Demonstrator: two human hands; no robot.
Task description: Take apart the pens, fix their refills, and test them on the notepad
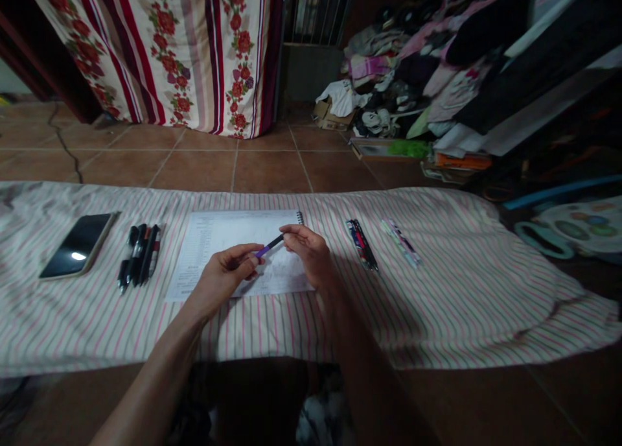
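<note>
A purple and black pen (270, 245) is held slantwise between my two hands, above a spiral notebook (199, 238) with writing on its page. My left hand (233, 264) pinches the purple end. The black end sits between the fingertips of my right hand (308, 248). To the left of the notebook lies a group of several dark pens and markers (140, 255). On the right are a small bunch of dark patterned pens (362, 244) and, farther over, a few pale pastel pens (402, 242).
A phone (78, 245) lies at the left on the striped cloth (461, 290). Beyond the cloth are floor tiles (262, 167) and a floral curtain (194, 57). Piled clothes (379, 63) and a cardboard box (333, 115) stand at the back right. A painted, light-coloured item (587, 225) is at far right.
</note>
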